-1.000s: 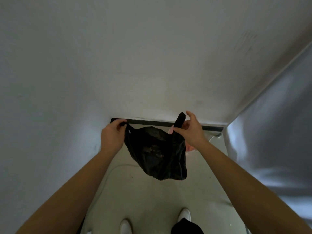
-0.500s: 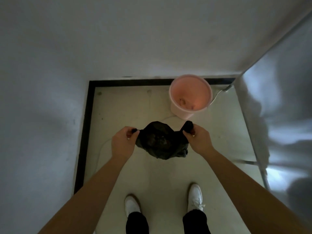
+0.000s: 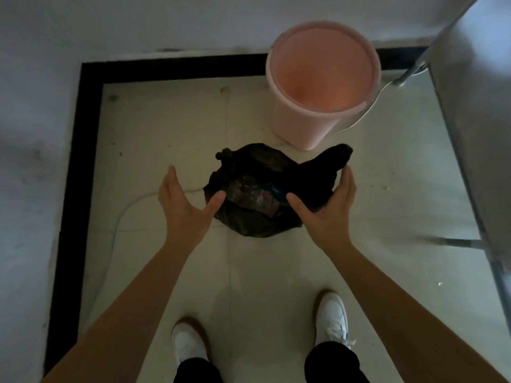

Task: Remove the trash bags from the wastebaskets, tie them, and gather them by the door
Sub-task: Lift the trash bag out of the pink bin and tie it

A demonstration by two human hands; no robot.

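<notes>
On floor point(image 3: 166, 128) by wastebasket point(image 3: 309, 128) | trash bag point(image 3: 249, 217), contents indistinct | left hand point(image 3: 182, 201), right hand point(image 3: 329, 208): fingers point(image 3: 172, 175) released

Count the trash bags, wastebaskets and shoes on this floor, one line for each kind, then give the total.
Trash bag: 1
Wastebasket: 1
Shoes: 2, left shoe and right shoe
Total: 4

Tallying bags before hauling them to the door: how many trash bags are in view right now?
1. The black trash bag sits on the floor before the pink wastebasket, between the left hand and right hand. More may lie outside the frame.
</notes>
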